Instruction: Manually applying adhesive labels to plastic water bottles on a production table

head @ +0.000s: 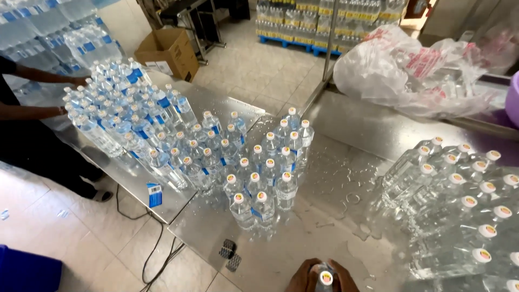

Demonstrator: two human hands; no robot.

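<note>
both hands, left hand (303,277) and right hand (343,278), close around an upright bottle (325,279) standing on the counter (303,243), between them.

At the bottom edge your two hands (322,274) close around one capped water bottle (325,279) above the wet steel table (373,130), with clustered bottles (254,184) ahead and a co-worker's arms (38,94) at the far-left group.

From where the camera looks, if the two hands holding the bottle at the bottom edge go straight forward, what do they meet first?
Probably the nearest upright bottles of the middle cluster. The hands hold a bottle; between lies only wet metal table, though depth is unclear.
</note>
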